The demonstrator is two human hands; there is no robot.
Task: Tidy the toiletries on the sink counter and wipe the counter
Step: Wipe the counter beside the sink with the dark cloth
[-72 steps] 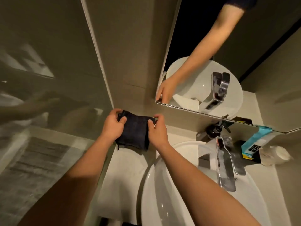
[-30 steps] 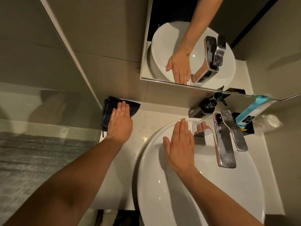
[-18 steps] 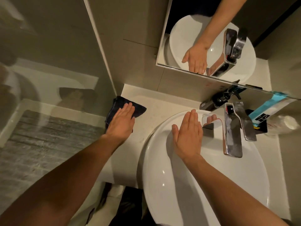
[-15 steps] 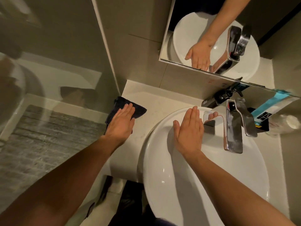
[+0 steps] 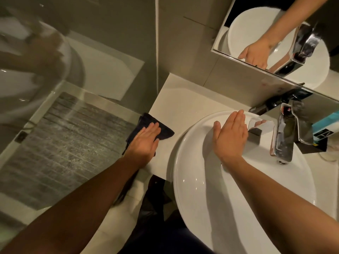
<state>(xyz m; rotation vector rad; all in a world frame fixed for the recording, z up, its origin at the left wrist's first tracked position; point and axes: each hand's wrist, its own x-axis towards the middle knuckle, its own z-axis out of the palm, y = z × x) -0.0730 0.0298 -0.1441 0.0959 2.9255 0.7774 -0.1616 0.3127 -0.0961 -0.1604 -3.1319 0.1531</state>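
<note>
Neither hand grips anything: both lie flat with the fingers straight and held together. The left hand (image 5: 145, 142) presses palm-down on a dark folded cloth (image 5: 163, 130), which lies on the pale counter (image 5: 185, 99) at its left edge, just beside the glass panel (image 5: 73, 88) of the shower. The cloth shows beyond the fingertips and along the left side of the hand; the rest of it is hidden under the palm. The right hand (image 5: 230, 138) rests palm-down on the back rim of the white basin (image 5: 201, 208), fingers pointing toward the wall, just left of the chrome tap (image 5: 283, 136). The tap stands at the back right of the basin with its spout reaching out over the bowl. Behind the tap, against the wall, stands a dark pump bottle (image 5: 275, 104), partly hidden. To the right of the tap, at the frame edge, lies a blue and white tube (image 5: 324, 127) on a dark box (image 5: 315, 146); their details are too blurred to read. The mirror (image 5: 275, 33) above the counter reflects the right hand, the basin and the tap. The counter between the cloth and the basin is bare.
</note>
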